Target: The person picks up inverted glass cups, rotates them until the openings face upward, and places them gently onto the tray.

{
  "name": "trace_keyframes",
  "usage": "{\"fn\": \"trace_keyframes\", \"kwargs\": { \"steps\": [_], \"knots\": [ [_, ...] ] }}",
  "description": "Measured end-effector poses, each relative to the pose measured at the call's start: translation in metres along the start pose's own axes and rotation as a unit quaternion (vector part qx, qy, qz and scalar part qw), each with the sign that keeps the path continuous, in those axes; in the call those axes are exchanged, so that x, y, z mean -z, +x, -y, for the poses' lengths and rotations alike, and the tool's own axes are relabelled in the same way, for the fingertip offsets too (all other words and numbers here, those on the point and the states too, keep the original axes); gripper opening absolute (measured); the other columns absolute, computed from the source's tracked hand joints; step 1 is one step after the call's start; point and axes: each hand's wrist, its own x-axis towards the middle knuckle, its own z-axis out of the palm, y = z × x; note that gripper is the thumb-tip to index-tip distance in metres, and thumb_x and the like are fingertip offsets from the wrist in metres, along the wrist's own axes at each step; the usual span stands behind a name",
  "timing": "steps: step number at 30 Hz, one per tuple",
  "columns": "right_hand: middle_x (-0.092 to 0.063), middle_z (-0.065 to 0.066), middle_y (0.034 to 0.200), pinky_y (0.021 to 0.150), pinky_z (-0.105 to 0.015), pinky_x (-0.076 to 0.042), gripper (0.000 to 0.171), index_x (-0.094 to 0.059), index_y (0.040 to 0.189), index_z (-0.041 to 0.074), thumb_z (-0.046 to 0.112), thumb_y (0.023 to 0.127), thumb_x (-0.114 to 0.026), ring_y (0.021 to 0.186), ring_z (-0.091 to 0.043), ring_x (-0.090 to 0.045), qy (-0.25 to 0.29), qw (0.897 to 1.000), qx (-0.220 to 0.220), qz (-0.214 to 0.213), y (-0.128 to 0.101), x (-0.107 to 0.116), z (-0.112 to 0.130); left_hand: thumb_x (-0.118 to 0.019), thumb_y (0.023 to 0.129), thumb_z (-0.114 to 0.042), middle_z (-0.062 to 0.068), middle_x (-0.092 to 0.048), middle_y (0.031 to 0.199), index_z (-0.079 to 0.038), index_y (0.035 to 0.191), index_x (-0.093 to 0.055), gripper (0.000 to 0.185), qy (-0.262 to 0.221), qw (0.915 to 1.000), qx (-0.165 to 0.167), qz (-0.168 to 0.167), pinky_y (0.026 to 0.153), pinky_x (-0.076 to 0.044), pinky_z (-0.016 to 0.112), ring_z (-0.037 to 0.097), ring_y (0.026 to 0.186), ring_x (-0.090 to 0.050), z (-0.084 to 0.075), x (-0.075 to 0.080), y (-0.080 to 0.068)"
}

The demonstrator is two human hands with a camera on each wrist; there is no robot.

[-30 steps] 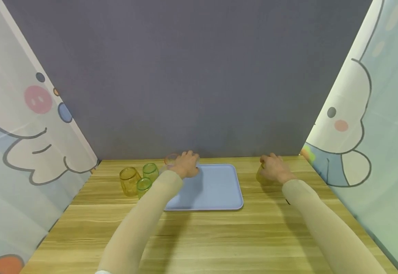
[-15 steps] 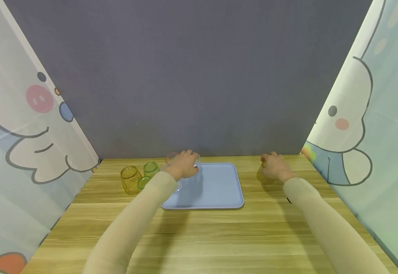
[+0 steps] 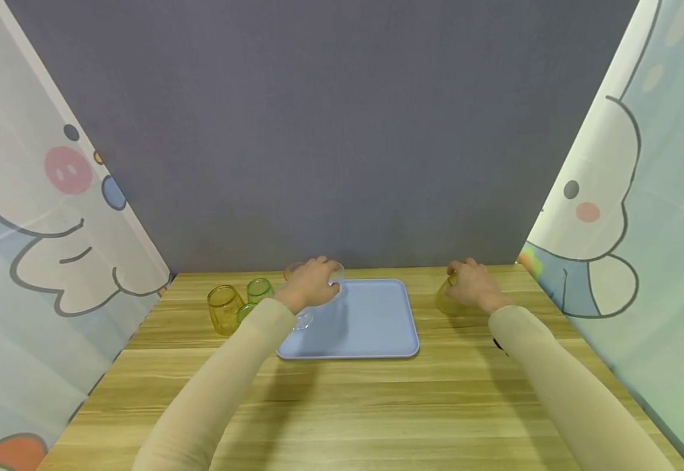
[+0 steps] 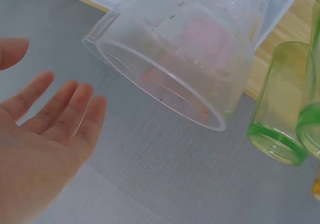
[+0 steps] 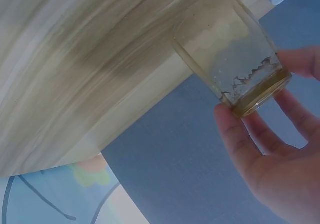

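Head view: two sleeved arms reach forward over a wood-grain table (image 3: 377, 405) towards a grey panel (image 3: 342, 144).
Tray: pale blue, rectangular with rounded corners (image 3: 377, 324), flat on the table between the hands.
Right hand: well to the right of the tray, its thumb and fingers (image 3: 472, 288) pinching a yellow glass.
Yellow glass: gripped around its thick base, mouth end pointing away from the fingers towards the table (image 5: 227, 49); whether it touches the wood cannot be told.
Left hand: fingers loose and spread, holding nothing (image 4: 55, 129), just beside clear glassware.
Clear glassware: at the tray's left part (image 4: 175, 49), partly hidden by the hand from above.
Coloured glasses: left of the tray, an amber glass (image 3: 224, 311) beside two green glasses (image 3: 260, 290).
Sides: cartoon-printed curtains (image 3: 589, 196).
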Motion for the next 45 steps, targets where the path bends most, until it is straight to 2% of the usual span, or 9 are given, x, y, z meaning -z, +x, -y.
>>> {"fn": "trace_keyframes", "kwargs": {
  "steps": [7, 11, 16, 20, 27, 35, 41, 45],
  "knots": [
    [-0.047, -0.033, 0.128, 0.08, -0.058, -0.047, 0.047, -0.058, 0.131, -0.002, 0.02, 0.09, -0.064, 0.115, -0.055, -0.047, 0.026, 1.0, -0.004, -0.003, -0.003, 0.002, 0.005, -0.061, 0.095, -0.023, 0.014, -0.061, 0.13, -0.009, 0.136, -0.062, 0.043, -0.029, 0.9992, -0.003, -0.028, 0.097, -0.049, 0.052, 0.036, 0.121, -0.058, 0.001, 0.003, -0.006],
    [-0.045, -0.035, 0.131, 0.079, -0.057, -0.047, 0.048, -0.057, 0.132, -0.002, 0.021, 0.091, -0.065, 0.115, -0.055, -0.046, 0.035, 0.999, -0.005, -0.005, -0.004, 0.003, 0.007, -0.061, 0.096, -0.023, 0.014, -0.06, 0.133, -0.008, 0.136, -0.062, 0.043, -0.052, 0.9981, -0.006, -0.034, 0.102, -0.048, 0.051, 0.035, 0.125, -0.056, 0.001, 0.004, -0.01],
    [-0.043, -0.036, 0.134, 0.071, -0.046, -0.048, 0.051, -0.056, 0.133, -0.002, 0.021, 0.09, -0.068, 0.099, -0.044, -0.052, 0.054, 0.998, -0.006, -0.009, -0.007, 0.005, 0.011, -0.06, 0.097, -0.022, 0.012, -0.06, 0.136, -0.008, 0.137, -0.061, 0.042, -0.074, 0.9963, -0.009, -0.044, 0.107, -0.044, 0.049, 0.033, 0.129, -0.054, 0.002, 0.005, -0.015],
    [-0.043, -0.037, 0.133, 0.068, -0.041, -0.047, 0.051, -0.056, 0.133, -0.002, 0.022, 0.089, -0.069, 0.09, -0.037, -0.052, 0.071, 0.997, -0.004, -0.011, -0.01, 0.007, 0.015, -0.059, 0.099, -0.025, 0.011, -0.06, 0.136, -0.008, 0.139, -0.061, 0.043, -0.076, 0.9961, 0.002, -0.045, 0.106, -0.042, 0.054, 0.033, 0.129, -0.055, 0.001, 0.008, -0.019],
    [-0.043, -0.038, 0.133, 0.072, -0.045, -0.048, 0.052, -0.055, 0.133, -0.003, 0.022, 0.09, -0.07, 0.095, -0.04, -0.053, 0.104, 0.994, 0.007, -0.022, -0.017, 0.007, 0.015, -0.06, 0.1, -0.027, 0.012, -0.061, 0.132, -0.006, 0.136, -0.061, 0.041, -0.1, 0.9935, 0.01, -0.054, 0.106, -0.042, 0.053, 0.033, 0.126, -0.056, -0.001, 0.01, -0.024],
    [-0.048, -0.032, 0.124, 0.075, -0.048, -0.048, 0.051, -0.054, 0.133, -0.003, 0.021, 0.091, -0.07, 0.096, -0.038, -0.051, 0.125, 0.991, 0.008, -0.038, -0.025, 0.004, 0.017, -0.061, 0.1, -0.025, 0.013, -0.061, 0.133, -0.004, 0.134, -0.061, 0.041, -0.154, 0.986, 0.015, -0.063, 0.104, -0.046, 0.049, 0.032, 0.126, -0.055, -0.002, 0.005, -0.034],
    [-0.051, -0.032, 0.123, 0.083, -0.056, -0.05, 0.051, -0.055, 0.131, -0.005, 0.019, 0.089, -0.071, 0.105, -0.043, -0.054, 0.135, 0.989, 0.013, -0.06, -0.03, 0.002, 0.021, -0.062, 0.1, -0.025, 0.011, -0.06, 0.135, -0.004, 0.136, -0.061, 0.041, -0.164, 0.9831, 0.016, -0.08, 0.104, -0.046, 0.049, 0.031, 0.127, -0.055, 0.0, 0.002, -0.041],
    [-0.052, -0.032, 0.126, 0.083, -0.056, -0.051, 0.052, -0.055, 0.132, -0.005, 0.021, 0.089, -0.07, 0.107, -0.044, -0.055, 0.146, 0.987, 0.013, -0.066, -0.034, 0.0, 0.023, -0.062, 0.1, -0.028, 0.01, -0.06, 0.136, -0.005, 0.136, -0.061, 0.043, -0.169, 0.9811, 0.021, -0.092, 0.104, -0.046, 0.049, 0.03, 0.126, -0.055, 0.002, 0.0, -0.044]
  ]
}}
